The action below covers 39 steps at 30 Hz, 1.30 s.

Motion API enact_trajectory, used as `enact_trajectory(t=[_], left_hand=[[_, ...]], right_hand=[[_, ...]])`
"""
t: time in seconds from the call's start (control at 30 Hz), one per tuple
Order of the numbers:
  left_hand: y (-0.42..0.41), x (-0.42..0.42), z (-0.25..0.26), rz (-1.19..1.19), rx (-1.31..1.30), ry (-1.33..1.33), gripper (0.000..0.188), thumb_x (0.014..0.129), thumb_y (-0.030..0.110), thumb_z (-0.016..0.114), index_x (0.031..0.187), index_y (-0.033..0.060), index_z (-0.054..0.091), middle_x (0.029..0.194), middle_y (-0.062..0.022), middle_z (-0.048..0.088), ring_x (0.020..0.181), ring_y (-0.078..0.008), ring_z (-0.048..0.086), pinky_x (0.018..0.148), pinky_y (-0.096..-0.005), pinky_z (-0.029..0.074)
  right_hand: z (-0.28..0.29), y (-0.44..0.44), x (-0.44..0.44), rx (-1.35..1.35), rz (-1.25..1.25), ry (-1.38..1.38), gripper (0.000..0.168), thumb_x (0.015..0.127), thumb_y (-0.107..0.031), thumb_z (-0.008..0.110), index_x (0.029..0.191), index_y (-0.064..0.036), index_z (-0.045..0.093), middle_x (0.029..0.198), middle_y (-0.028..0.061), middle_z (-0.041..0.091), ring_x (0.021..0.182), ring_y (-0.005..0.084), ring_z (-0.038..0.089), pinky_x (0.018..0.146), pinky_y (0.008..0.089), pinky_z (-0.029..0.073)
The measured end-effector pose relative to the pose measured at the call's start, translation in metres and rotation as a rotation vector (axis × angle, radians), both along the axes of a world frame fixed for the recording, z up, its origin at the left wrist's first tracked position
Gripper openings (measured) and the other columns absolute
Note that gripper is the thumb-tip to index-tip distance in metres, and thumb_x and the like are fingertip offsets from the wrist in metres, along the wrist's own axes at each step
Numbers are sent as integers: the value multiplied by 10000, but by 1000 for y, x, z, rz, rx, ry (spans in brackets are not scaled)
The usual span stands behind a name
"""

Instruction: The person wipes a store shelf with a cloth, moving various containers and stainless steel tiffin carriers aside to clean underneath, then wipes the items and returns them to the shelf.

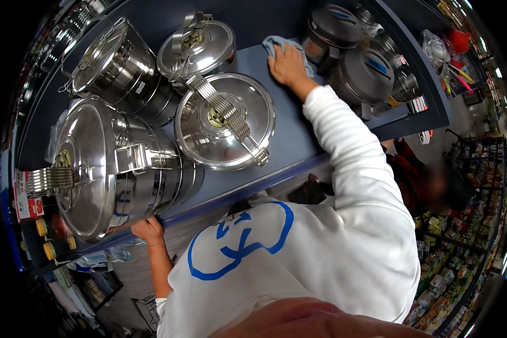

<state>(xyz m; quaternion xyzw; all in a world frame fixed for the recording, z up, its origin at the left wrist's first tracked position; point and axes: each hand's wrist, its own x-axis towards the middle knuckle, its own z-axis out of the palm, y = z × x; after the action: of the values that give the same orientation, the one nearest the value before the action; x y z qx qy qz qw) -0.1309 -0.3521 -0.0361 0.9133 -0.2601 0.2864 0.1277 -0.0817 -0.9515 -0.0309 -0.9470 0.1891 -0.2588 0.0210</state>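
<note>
My right hand (288, 65) presses a blue-grey cloth (274, 41) onto the grey shelf (255, 63), fingers spread over it. To its left stand lidded stainless steel food carriers with wire handles: a near one (228, 120) and a farther one (198, 46). My left hand (148, 230) is low at the shelf's front edge, beside a large steel carrier (82, 169). Its fingers are curled and partly hidden, so their grip is unclear. Another tall carrier (122, 63) stands at the far left. Right of the cloth are two dark-lidded pots (365, 76) (336, 26).
A raised shelf side panel (422, 63) borders the right end, with smaller steel containers (403, 84) inside it. Beyond, a person (410, 177) is near racks of packaged goods (460, 236). Jars with yellow lids (46, 238) sit at lower left.
</note>
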Motion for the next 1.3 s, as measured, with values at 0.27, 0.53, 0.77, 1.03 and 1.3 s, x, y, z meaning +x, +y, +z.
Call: enact_trajectory(t=[0.27, 0.53, 0.77, 1.03, 1.3], left_hand=[[-3, -1, 8, -18, 17, -9, 268, 911, 160, 436, 988, 8, 643, 947, -200, 616, 898, -436, 549, 854, -471, 433], [-30, 0, 30, -105, -95, -11, 218, 887, 135, 446, 881, -3, 615, 867, -181, 555, 850, -392, 530, 759, -461, 426], [-26, 1, 27, -77, -86, 4, 195, 870, 124, 460, 867, 9, 617, 850, -173, 567, 838, -383, 533, 755, -453, 429], [-8, -2, 6, 12, -1, 29, 203, 870, 156, 479, 873, 26, 635, 877, -181, 608, 832, -414, 543, 778, -480, 437], [-13, -3, 15, -25, -31, 23, 246, 895, 134, 447, 956, 6, 648, 963, -211, 615, 900, -447, 546, 851, -487, 435]], right_hand=[[20, -6, 45, 245, -240, -68, 466, 831, -322, 531, 1108, 46, 595, 1184, 233, 543, 1182, 395, 469, 1052, 457, 348], [44, 33, -36, 235, 42, 101, 512, 879, -412, 559, 1092, 53, 592, 1115, 254, 552, 1081, 409, 537, 969, 452, 427], [46, 42, -59, 273, 124, 63, 450, 924, -399, 550, 1112, 7, 598, 1124, 234, 542, 1048, 411, 549, 935, 455, 439], [28, 52, 18, 82, 123, 21, 419, 926, -350, 482, 1252, -122, 612, 1227, 123, 568, 1206, 283, 479, 1035, 462, 329], [24, 26, 35, 103, 375, 214, 391, 938, -306, 487, 1320, -325, 567, 1378, 55, 490, 1334, 272, 379, 1070, 479, 290]])
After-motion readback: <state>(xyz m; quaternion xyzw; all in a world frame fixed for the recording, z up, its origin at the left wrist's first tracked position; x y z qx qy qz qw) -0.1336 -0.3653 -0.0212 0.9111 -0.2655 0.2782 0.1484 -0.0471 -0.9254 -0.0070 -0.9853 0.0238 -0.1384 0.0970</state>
